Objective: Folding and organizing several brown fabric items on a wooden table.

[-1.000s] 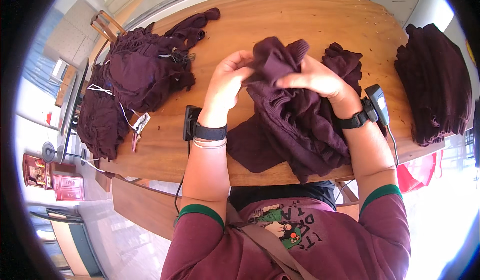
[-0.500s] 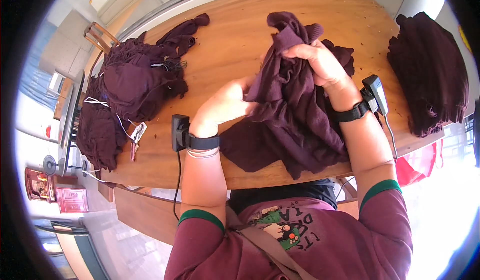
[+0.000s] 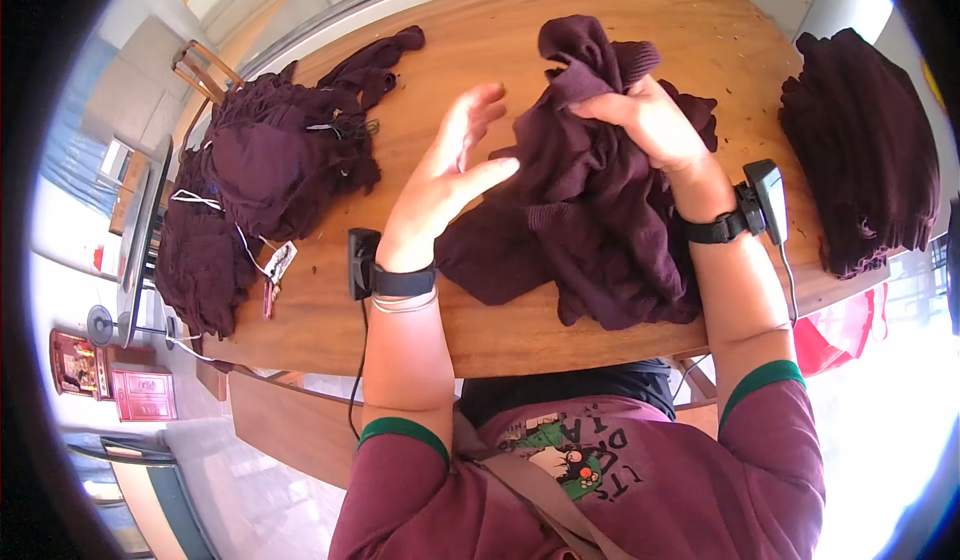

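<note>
A dark maroon knitted garment (image 3: 600,210) lies bunched up on the near side of the wooden table, with a ribbed edge showing at its upper end. My right hand (image 3: 645,125) grips that upper end, the thumb lying across the cloth and the other fingers partly hidden behind it. Just left of the garment, my left hand (image 3: 455,170) is raised with its fingers spread and holds nothing. Its thumb points at the cloth; whether the tip touches it I cannot tell.
A loose heap of maroon knitwear (image 3: 265,165) with white strings covers the table's left end. Beside it lies a small tool with a pinkish handle (image 3: 270,295). A neat stack of maroon knit pieces (image 3: 860,150) stands at the right edge of the wooden table (image 3: 460,55).
My left hand has let go of the garment and opened, moving slightly up. The right hand keeps its hold, and the garment's lower folds have shifted upward.
</note>
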Demonstrator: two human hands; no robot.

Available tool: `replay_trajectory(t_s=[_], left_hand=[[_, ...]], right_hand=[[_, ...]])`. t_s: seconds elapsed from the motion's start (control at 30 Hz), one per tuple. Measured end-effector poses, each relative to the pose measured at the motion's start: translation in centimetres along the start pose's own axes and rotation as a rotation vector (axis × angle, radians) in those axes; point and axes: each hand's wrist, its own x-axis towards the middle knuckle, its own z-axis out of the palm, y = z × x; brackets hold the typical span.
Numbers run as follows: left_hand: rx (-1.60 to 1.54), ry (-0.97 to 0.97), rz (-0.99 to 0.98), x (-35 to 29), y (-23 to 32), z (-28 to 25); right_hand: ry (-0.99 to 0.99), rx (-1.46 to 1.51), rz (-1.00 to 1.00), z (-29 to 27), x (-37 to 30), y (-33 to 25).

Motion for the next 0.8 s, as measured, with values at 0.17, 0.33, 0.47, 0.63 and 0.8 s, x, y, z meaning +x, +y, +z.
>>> replay_trajectory(t_s=[0.17,0.33,0.47,0.63,0.8], left_hand=[[0.328,-0.046,0.046,0.3,-0.9,0.0],[0.425,0.267,0.223,0.5,-1.2,0.8],[0.515,0.26,0.35,0.2,-0.8,1.2],[0.471,0.287,0.259,0.3,-0.6,0.2],[0.314,0.236,0.157,0.5,-1.6,0.3]], right_hand=[[-0.038,0.032,0.076,0.9,-0.4,0.1],[-0.308,-0.194,0.2,2.2,-0.3,0.3],[-0.437,-0.093,0.294,3.7,-1.2,1.6],[-0.449,-0.069,0.248,3.0,-1.3,2.6],[-0.514,-0.213,0.198,1.2,-1.1,2.4]])
